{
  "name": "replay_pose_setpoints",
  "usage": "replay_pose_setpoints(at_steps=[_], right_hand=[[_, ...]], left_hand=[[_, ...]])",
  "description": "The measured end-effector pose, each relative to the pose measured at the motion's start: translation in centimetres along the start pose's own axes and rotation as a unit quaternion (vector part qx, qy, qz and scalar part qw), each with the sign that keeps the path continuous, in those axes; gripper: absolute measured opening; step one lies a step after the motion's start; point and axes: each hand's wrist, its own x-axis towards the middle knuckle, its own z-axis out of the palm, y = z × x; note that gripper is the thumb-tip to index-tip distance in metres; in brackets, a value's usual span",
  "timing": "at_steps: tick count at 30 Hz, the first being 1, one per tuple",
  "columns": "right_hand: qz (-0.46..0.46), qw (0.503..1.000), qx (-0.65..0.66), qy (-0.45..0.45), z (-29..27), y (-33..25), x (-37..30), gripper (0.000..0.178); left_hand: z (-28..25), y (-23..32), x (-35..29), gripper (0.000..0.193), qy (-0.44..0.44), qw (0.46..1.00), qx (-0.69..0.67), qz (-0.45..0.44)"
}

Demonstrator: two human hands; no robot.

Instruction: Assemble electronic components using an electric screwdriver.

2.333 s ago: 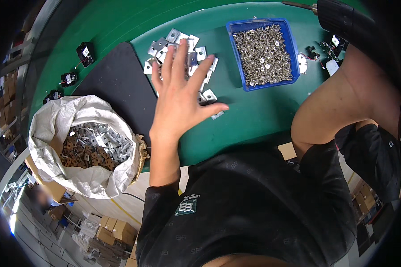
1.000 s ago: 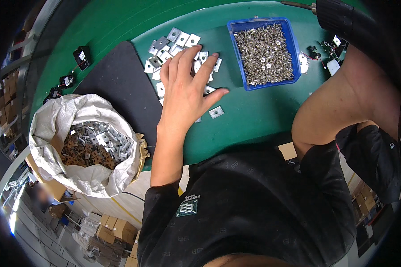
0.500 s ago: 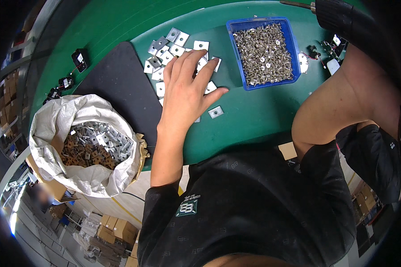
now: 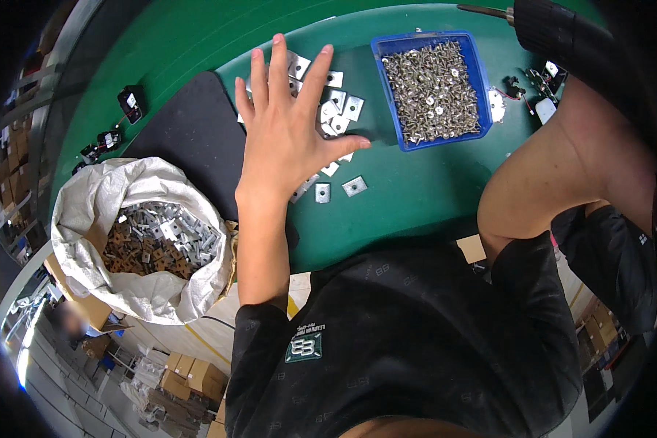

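Left grip (image 4: 279, 142), now wide, has shifted toward the worktop's (image 4: 423, 193) far edge over square plates (image 4: 353, 102), uncovering one nearer the near edge, so plates seem easier to tell apart

Smooth green worktop (image 4: 416, 193). Silver square metal plates (image 4: 352, 108) with round holes lie on it in a loose cluster — some apart, nearer the person. Left of them, a flat black mat (image 4: 186, 124); right, a blue rectangular plastic tray (image 4: 477, 84) — farther right, small black-and-white wired parts (image 4: 544, 110).
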Motion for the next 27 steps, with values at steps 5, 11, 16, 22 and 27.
replay_pose_setpoints(at_steps=[5,11,16,22,27], right_hand=[[-0.009,1.0,-0.002,0.006,3.9,2.1,0.5,0.017],[-0.004,1.0,-0.001,0.008,4.7,1.8,0.3,0.018],[0.002,1.0,0.002,0.001,-2.1,-1.0,-0.6,0.018],[0.001,1.0,0.006,-0.001,3.1,1.8,0.2,0.018],[0.004,1.0,0.016,-0.012,2.1,0.8,0.3,0.018]], left_hand=[[1.9,-1.0,0.1,0.087,0.002,1.0,0.019,0.002],[1.7,-1.0,0.5,0.068,0.037,0.999,-0.011,0.026],[1.3,-1.2,0.2,0.056,0.056,0.997,-0.049,0.024],[1.8,-1.4,0.1,0.04,0.055,0.996,-0.065,0.042],[1.6,-2.1,-0.2,0.03,0.077,0.994,-0.071,0.044]])
